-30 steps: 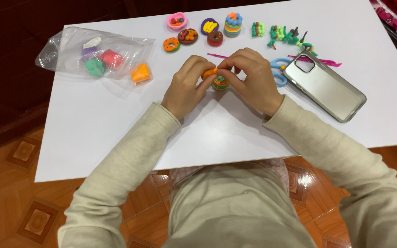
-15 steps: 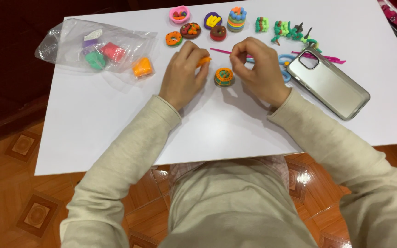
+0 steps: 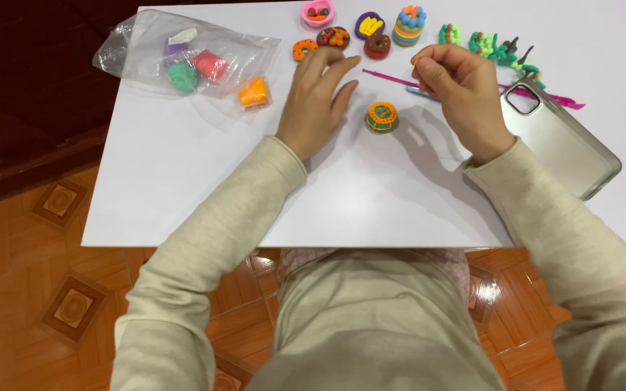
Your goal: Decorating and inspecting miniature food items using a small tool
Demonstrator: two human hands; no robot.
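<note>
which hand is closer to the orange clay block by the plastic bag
Left. The left hand lies just right of the orange clay block; the right hand is far beyond.

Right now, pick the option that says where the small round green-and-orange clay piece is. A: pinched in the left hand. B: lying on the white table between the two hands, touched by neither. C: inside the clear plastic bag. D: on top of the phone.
B: the green-and-orange clay piece lies on the white table, clear of the left hand and the right hand.
</note>
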